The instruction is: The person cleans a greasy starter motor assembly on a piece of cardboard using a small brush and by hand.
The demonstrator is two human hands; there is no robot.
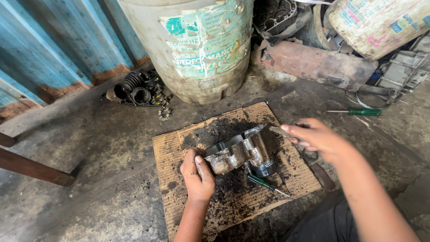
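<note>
Here the left hand (197, 172) grips the near end of a dirty metal engine part (244, 150), which lies on a piece of cardboard (172, 152) on the concrete floor (89, 134). The right hand (313, 136) is closed around a thin flat tool (282, 131), and its tip touches the top of the part. A green screwdriver (264, 183) lies on the cardboard just beside the part. Another green screwdriver (358, 112) lies well apart, near a rusty pipe (318, 65). A big drum (197, 45) stands behind.
</note>
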